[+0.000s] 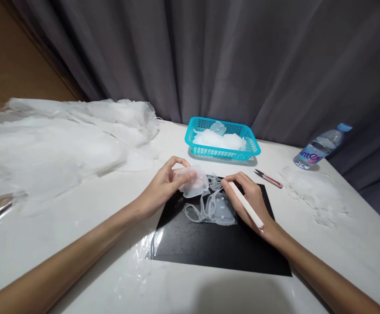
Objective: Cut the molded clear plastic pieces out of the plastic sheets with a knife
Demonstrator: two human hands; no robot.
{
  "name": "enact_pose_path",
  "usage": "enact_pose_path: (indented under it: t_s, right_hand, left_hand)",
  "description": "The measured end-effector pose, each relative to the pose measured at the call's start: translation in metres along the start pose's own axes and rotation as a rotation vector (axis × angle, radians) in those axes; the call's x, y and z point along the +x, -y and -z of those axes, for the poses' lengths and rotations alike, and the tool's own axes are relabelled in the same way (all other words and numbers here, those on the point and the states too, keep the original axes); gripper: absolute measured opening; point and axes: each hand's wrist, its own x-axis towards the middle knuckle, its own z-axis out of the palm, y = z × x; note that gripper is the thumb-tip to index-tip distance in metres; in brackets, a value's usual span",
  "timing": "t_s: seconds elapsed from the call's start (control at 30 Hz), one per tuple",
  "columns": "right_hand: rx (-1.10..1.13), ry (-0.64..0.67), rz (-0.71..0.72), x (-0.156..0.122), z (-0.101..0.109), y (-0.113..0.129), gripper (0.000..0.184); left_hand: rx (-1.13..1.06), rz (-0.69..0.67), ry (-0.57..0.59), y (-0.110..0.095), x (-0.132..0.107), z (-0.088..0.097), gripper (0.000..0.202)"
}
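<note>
My left hand (163,185) pinches a translucent white piece of thin plastic (194,188) with rounded edges and small dots, held over the black mat (216,250). My right hand (249,198) is closed round a slim white pen-like tool (246,205) with a reddish back end. Its tip lies near the held piece and is too small to make out. Between the hands, looped cut-off strips (194,213) rest on the mat. Beside them lies another translucent piece (223,210) with dots, partly under the strips.
Behind the mat stands a blue basket (224,155) with white translucent pieces inside. Thread snips (268,179) lie to the right, near a water bottle (320,148) and white scraps (317,196). A large pile of white sheets (62,144) covers the left side. A grey curtain (209,56) hangs behind.
</note>
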Motion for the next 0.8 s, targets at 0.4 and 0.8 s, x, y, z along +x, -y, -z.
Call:
enact_pose_path:
  t_s: [0.4,0.8]
  right_hand:
    - [0.038,0.271,0.287,0.0027,0.0034,0.0065,0.032]
    - [0.132,0.311,0.205,-0.0022,0.0034,0.0053,0.008]
  left_hand:
    - [0.260,-0.047,0.169,0.0006,-0.0043,-0.0038,0.026]
    - [0.437,-0.166,0.164,0.0063,-0.0091,-0.0087,0.022]
